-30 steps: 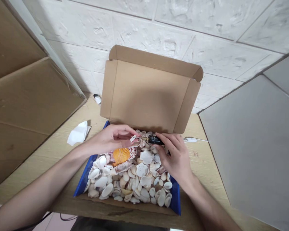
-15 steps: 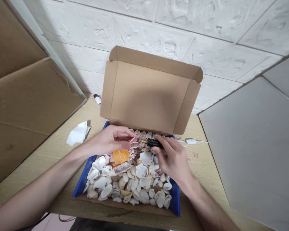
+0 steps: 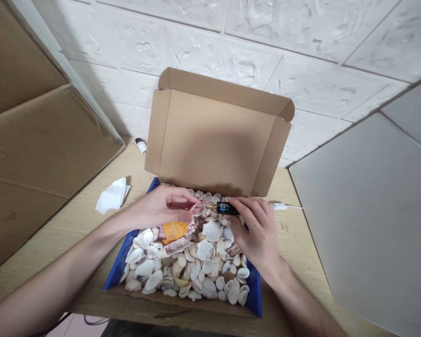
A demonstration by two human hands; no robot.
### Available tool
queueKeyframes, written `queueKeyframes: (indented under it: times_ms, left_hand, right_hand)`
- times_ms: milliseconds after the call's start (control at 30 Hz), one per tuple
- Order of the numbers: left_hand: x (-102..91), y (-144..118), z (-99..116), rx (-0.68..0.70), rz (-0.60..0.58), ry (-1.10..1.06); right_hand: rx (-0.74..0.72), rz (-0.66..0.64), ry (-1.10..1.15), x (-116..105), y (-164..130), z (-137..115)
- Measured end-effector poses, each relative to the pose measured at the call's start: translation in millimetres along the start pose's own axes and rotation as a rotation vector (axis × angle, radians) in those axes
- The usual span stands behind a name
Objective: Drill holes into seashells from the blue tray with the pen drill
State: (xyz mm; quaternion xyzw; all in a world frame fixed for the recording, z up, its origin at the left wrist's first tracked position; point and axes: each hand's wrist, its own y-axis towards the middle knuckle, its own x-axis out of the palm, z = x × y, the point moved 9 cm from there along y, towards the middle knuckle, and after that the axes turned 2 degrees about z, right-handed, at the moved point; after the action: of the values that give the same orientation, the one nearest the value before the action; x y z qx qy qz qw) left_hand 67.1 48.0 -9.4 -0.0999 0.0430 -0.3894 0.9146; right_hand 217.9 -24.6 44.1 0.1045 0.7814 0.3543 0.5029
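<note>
A blue box (image 3: 116, 267) with an upright brown cardboard lid (image 3: 214, 140) sits on the wooden table and is full of several pale seashells (image 3: 192, 267). An orange scallop shell (image 3: 173, 230) lies among them. My left hand (image 3: 161, 208) pinches a small white shell (image 3: 195, 206) between thumb and fingers over the back of the box. My right hand (image 3: 257, 231) holds a small black tool (image 3: 227, 208) with a lit display, its metal tip pointing at that shell.
A crumpled white tissue (image 3: 112, 195) lies on the table left of the box. A small bottle (image 3: 141, 145) stands near the wall. A white cable (image 3: 286, 206) runs right of the box. Cardboard sheets (image 3: 38, 131) lean at left, a grey panel (image 3: 372, 210) at right.
Both hands stay over the back of the box with only small shifts. The tool's display now shows lit, and its tip stays at the small shell.
</note>
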Motion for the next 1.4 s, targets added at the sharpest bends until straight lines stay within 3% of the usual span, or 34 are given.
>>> queueKeyframes:
  times_ms: [200,600,867,1200,1400]
  left_hand:
    - [-5.5,1,-5,-0.002,0.037,-0.02]
    - [0.4,1,1,0.002,0.005,0.021]
    - [-4.1,1,-4,-0.011,0.044,0.001]
    - [-1.1,1,2,0.014,0.013,-0.002]
    - [-7.4,3,-1,0.009,0.082,-0.067]
  right_hand:
    - [0.057,-0.153,0.052,16,-3,5]
    - [-0.019,0.026,0.004,-4,2,-2]
    - [0.067,-0.157,0.05,17,-4,6]
    - [0.015,-0.018,0.019,3,1,0]
    - [0.062,-0.102,0.032,13,-1,4]
